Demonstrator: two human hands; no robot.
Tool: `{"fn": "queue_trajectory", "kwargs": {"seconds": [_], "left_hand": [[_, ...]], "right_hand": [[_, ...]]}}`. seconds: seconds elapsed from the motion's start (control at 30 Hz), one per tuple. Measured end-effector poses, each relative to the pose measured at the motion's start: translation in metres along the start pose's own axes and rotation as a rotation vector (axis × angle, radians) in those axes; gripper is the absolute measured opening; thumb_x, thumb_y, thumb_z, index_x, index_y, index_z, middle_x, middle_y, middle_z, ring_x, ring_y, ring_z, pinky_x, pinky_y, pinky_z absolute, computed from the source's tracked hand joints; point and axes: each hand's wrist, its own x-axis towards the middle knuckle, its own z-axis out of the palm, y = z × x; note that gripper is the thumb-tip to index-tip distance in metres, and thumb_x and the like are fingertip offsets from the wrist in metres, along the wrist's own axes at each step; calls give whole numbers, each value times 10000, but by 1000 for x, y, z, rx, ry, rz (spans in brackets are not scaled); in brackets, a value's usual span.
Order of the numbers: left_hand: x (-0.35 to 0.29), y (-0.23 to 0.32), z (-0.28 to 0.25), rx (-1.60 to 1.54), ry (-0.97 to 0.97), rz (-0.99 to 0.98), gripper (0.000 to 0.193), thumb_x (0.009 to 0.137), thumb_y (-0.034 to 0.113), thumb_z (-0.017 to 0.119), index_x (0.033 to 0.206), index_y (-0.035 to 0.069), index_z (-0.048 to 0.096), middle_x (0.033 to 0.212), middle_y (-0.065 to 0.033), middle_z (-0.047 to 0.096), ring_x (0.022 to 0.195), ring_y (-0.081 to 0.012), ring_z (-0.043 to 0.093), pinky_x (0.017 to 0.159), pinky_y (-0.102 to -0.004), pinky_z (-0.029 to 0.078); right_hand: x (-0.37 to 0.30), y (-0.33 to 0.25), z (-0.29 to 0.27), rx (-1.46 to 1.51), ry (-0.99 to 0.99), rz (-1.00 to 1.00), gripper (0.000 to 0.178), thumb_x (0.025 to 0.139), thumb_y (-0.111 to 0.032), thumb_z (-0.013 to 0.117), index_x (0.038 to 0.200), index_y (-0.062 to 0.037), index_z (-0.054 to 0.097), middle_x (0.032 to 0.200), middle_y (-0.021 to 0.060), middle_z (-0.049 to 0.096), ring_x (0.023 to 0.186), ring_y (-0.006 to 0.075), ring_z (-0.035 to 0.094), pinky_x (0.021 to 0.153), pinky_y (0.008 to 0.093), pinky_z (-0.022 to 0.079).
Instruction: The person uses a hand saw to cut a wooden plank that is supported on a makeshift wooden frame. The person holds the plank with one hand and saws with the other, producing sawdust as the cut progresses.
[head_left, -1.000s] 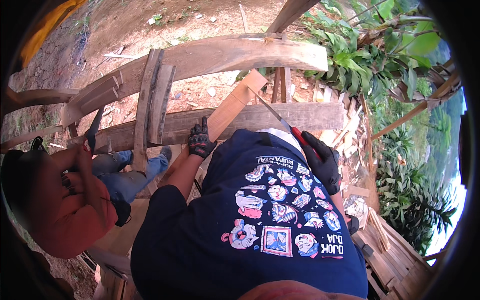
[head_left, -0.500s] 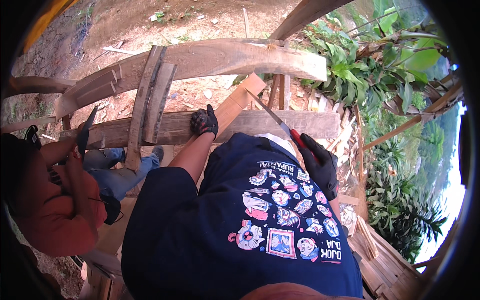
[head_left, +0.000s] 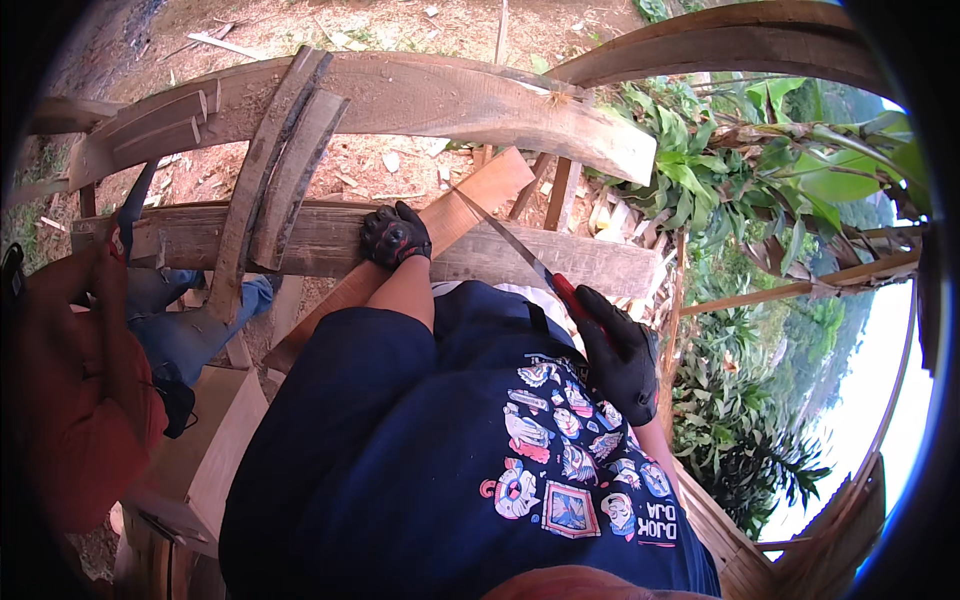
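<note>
A reddish-brown plank [head_left: 490, 196] lies slantwise across a thick wooden beam [head_left: 480, 252], its far end jutting past it. My left hand [head_left: 395, 236], in a black glove, presses on the plank with curled fingers around its edge. In my right hand [head_left: 617, 355], also gloved in black, is the red handle of a handsaw. The saw's thin blade [head_left: 512, 244] points up and left, crossing the plank near its far end, with the tip at the plank's far side. Part of the plank is hidden under my left forearm.
A second beam [head_left: 400, 95] runs farther off, with two narrow boards [head_left: 265, 170] bridging both beams. At left, a person in red [head_left: 100, 400] holds another saw [head_left: 135, 205]. A wooden box-like block [head_left: 215, 450] stands below. Wood scraps and leafy plants [head_left: 690, 150] are at right.
The saw has pushed farther across the plank, its tip now more to the left. The view has shifted. The other person's saw has been raised.
</note>
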Motion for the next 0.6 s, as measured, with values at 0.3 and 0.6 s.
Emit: {"fn": "queue_trajectory", "kwargs": {"seconds": [0.3,0.6], "left_hand": [[1,2,3,-33,-41,-8,447,1056,542,559,1082,143,758,1185,-121,707,1157,-349,667,974,-551,539],[1,4,8,-30,-8,-46,405,1048,513,574,1068,152,755,1185,-122,703,1183,-359,652,995,-582,516]], "right_hand": [[10,-35,-21,-103,-107,62,398,1066,-143,679,1439,-7,699,1331,225,774,1254,339,755,1071,422,566],[21,-37,-36,-108,-62,-30,383,1047,-125,710,1412,-11,735,1182,150,833,783,152,730,755,328,580]]}}
